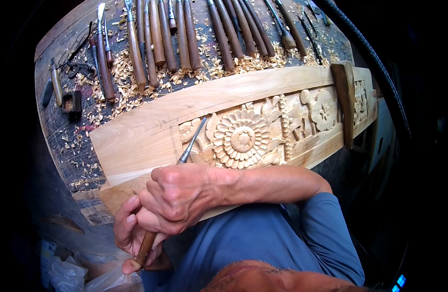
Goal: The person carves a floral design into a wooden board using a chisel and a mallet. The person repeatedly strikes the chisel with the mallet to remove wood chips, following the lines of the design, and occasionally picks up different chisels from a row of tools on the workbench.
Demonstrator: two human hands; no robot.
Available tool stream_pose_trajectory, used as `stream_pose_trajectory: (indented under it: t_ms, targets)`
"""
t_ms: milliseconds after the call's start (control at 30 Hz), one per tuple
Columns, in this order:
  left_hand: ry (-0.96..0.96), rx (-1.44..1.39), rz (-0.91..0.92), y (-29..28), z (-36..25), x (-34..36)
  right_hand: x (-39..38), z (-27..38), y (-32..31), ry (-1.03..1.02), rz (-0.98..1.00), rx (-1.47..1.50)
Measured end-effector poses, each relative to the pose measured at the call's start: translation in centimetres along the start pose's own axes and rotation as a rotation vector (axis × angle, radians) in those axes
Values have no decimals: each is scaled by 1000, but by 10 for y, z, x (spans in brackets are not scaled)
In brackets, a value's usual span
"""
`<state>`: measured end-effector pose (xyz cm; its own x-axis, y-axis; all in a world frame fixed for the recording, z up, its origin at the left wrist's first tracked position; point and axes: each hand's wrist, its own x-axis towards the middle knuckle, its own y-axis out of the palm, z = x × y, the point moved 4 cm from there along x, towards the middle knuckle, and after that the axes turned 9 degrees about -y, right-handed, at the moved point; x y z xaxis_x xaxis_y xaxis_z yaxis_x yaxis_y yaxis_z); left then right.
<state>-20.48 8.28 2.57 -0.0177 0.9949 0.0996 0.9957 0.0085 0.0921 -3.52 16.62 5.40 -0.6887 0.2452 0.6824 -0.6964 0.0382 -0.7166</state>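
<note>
A long pale wooden board [136, 129] lies across the bench, carved with a many-petalled flower [242, 139], leaves and a twisted rope band. My right hand [177, 197] is closed around a carving chisel [194, 140], its forearm crossing over the board's near edge. The blade slants up and away, with its tip at the carved recess left of the flower. Below and to the left, my left hand [126, 228] has its fingers curled about the brown handle's lower end. The middle of the handle is hidden by my hands.
Several wooden-handled carving tools [158, 41] lie in a row at the back among wood shavings [124, 73]. A wooden bar [343, 97] crosses the board's right part. A small dark block [71, 103] sits at left. Plastic bags [70, 272] lie at lower left.
</note>
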Motion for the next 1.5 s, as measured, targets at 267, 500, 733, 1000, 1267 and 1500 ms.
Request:
stream_pose_trajectory:
  t_ms: [267, 500, 733, 1000, 1267, 1500]
  targets:
    - [-31, -12, 52, -2, 2, 4, -5, -2, 4, 134, 18, 134]
    - [-66, -164, 114, 3, 3, 8, -5, -8, 0, 82, 7, 104]
    - [-267, -637, 132, 0, 14, 27, 0, -18, 10, 196, -17, -86]
    - [-492, -705, -28, -16, 19, 61, 5, -33, 20, 327, -65, -102]
    - [-245, -425, 11, -11, 20, 49, 0, -18, 17, 166, -230, -170]
    - [-215, -414, 84, -14, 19, 47, 5, 0, 8, 110, -245, -210]
